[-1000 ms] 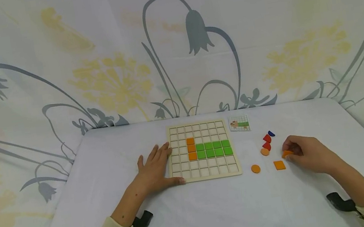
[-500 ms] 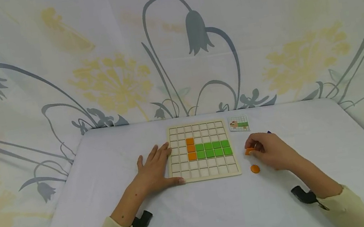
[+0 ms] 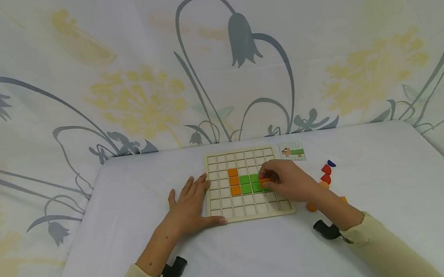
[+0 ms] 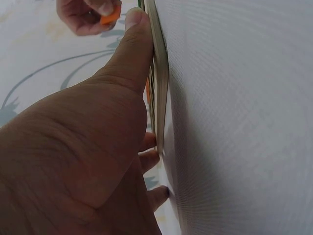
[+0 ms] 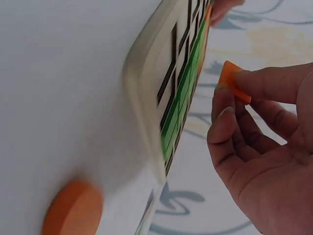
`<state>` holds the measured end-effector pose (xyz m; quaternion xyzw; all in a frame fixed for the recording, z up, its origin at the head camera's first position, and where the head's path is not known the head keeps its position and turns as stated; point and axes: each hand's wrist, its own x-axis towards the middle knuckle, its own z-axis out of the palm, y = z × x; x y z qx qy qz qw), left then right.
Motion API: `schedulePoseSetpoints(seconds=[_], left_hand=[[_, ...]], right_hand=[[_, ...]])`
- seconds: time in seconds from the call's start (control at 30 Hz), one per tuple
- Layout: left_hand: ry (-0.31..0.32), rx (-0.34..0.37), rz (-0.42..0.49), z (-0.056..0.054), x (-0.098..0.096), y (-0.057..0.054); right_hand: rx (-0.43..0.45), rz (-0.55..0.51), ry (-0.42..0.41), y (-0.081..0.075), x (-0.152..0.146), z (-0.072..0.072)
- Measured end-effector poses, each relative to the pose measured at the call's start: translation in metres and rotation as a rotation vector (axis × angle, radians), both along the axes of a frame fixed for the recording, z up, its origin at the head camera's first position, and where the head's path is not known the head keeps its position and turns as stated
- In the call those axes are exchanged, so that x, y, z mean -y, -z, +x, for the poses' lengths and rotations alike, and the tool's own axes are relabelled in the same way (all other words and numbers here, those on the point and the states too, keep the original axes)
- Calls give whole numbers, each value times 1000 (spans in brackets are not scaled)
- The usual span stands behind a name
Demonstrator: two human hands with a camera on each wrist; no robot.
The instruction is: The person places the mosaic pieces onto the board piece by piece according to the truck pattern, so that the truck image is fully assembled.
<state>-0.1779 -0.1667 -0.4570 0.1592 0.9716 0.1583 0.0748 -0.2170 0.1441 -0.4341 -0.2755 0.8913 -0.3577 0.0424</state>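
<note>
A pale wooden grid board [image 3: 252,217] lies on the white table. My left hand [image 3: 185,212] rests at its left side with fingers spread, fingertips on the left edge and thumb at the near-left corner. Over the board's right half, my right hand [image 3: 289,180] pinches an orange square tile [image 5: 232,82] between thumb and fingers; the right wrist view shows it raised off the grid. Green square tiles [image 3: 245,184] fill part of two rows, their right end covered by the right hand. To their left stands a column of orange square tiles [image 3: 234,181].
A small printed card [image 3: 292,151] lies by the board's far right corner. Right of the board are red pieces [image 3: 326,169], a blue piece [image 3: 331,163] and an orange disc [image 3: 312,207]. The right forearm partly hides another orange piece [image 3: 343,198]. A flower-patterned cloth hangs behind.
My right hand has moved left from the loose pieces to above the board, carrying the orange tile it was pinching. The left hand has stayed in place.
</note>
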Motion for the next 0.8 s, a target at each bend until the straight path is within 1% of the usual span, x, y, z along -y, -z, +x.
schedulePoseSetpoints(seconds=[0.17,0.43,0.63,0.8], left_hand=[[3,2,4,-1,1,1],[10,5,-1,0,2,1],[16,8,8,1,2,-1],[16,5,5,0,2,-1]], right_hand=[[-22,2,-27,-1,26,-4],[-17,-10,-9,4,66,-11],[34,-40,10,6,87,-16],[35,-11,24,7,98,-20]])
